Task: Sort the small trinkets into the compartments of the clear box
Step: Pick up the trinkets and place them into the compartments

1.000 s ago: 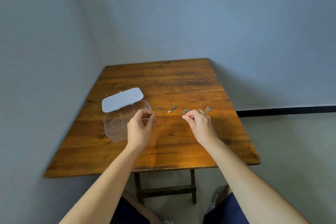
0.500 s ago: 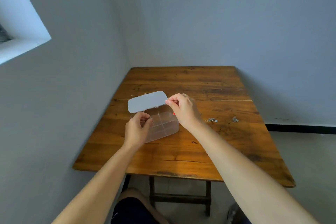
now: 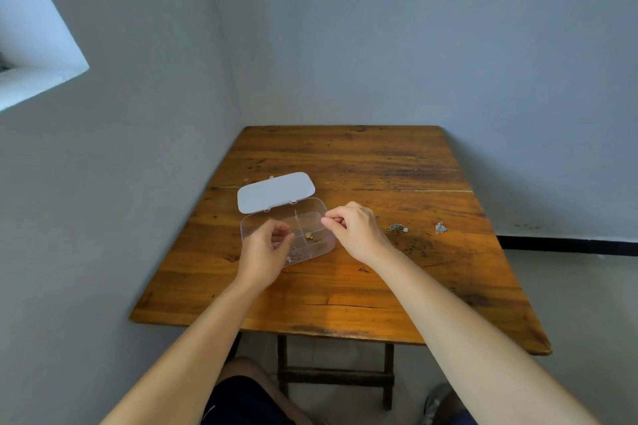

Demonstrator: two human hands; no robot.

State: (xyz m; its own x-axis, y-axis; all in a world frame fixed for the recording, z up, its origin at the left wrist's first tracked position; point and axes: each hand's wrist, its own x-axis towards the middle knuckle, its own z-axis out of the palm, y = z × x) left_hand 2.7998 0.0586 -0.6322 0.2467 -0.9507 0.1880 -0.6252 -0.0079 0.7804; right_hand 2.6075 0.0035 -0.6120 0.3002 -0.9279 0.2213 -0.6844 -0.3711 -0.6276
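Wooden table (image 3: pixel 362 293) stands in a corner of grey walls; the clear compartment box (image 3: pixel 319 209) sits on its left half with the hinged lid (image 3: pixel 276 191) folded back flat behind it. Left hand (image 3: pixel 264 254) hovers over the box's near-left part, fingers curled with thumb and forefinger close together, and whether they hold anything cannot be told; right hand (image 3: pixel 355 233) is at the box's right edge, fingertips pinched together, contents likewise unresolved. A gold trinket (image 3: pixel 309 235) lies in a middle compartment, small silvery pieces (image 3: pixel 292 256) in a near one, and two silver trinkets (image 3: pixel 396 227) (image 3: pixel 440 227) rest on the table right of the right hand.
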